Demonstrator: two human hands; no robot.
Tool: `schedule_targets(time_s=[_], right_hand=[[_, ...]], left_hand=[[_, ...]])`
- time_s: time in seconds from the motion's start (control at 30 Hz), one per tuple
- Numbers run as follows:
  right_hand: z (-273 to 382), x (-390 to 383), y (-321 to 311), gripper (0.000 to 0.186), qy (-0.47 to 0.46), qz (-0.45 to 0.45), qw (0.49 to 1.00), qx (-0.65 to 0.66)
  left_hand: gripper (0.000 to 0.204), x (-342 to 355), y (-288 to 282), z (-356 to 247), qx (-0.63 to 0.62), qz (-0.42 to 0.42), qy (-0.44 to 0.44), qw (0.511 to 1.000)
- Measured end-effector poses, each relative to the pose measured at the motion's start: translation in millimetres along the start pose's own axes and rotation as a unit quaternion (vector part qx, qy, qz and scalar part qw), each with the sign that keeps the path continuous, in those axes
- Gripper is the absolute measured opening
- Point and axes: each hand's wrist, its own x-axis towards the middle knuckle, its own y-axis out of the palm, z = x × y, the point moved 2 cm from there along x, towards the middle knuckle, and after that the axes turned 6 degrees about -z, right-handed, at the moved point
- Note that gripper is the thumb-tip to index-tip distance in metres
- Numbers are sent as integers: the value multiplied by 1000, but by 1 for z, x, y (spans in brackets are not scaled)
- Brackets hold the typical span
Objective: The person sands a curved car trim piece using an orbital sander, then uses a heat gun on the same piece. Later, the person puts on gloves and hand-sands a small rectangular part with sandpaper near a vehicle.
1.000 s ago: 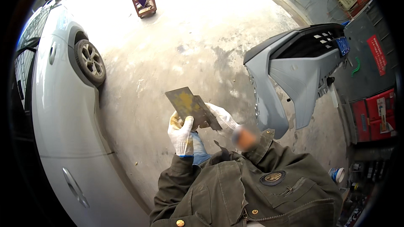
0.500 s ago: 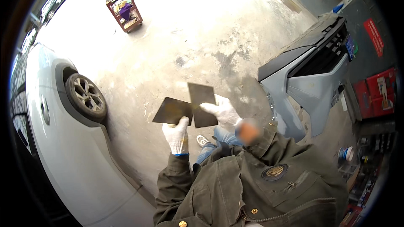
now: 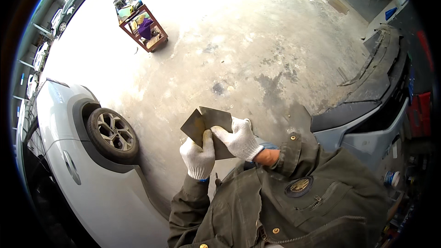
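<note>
In front of my jacket, both my hands wear white knit gloves and each grips a thin, dark, flat spreader plate. My left hand (image 3: pixel 198 157) is closed on the left spreader (image 3: pixel 192 126), its thumb pressed on the face, where a yellowish-brown smear shows. My right hand (image 3: pixel 238 138) pinches the right spreader (image 3: pixel 217 116), thumb on top; its lower corner shows under the hand. The two plates meet and overlap at a slant, forming a shallow V. The gloves hide much of both plates, and my two thumbs almost touch.
A light-coloured car with its wheel (image 3: pixel 112 135) stands close on my left. To the right lies a grey bumper (image 3: pixel 372 138) with a black grille. Farther off, a red-brown trolley (image 3: pixel 158 39) carries rags and supplies. Dark stains mark the concrete floor (image 3: pixel 248 69).
My hands have drawn together, and the right spreader has tilted and slid against the left one. The view has shifted, so the trolley sits lower and the bumper farther right.
</note>
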Motion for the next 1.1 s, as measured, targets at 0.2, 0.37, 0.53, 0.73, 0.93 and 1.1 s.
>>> schedule_targets(time_s=[0.2,0.37,0.53,0.73,0.93,1.1], right_hand=[[18,110,-12,20,-59,-1,998,31],[21,181,-20,12,-159,44,984,-61],[25,250,-14,18,-169,85,979,-80],[10,355,21,28,22,-84,996,24],[19,428,75,23,-13,-151,988,-10],[46,487,113,19,-100,-164,972,-133]], left_hand=[[5,106,37,0,-81,112,-33,990],[6,172,63,19,-123,233,-72,962],[20,242,89,46,-237,353,-156,892],[23,339,142,71,-223,45,-97,969],[12,434,134,98,-195,74,17,978],[9,514,122,131,-197,168,89,962]])
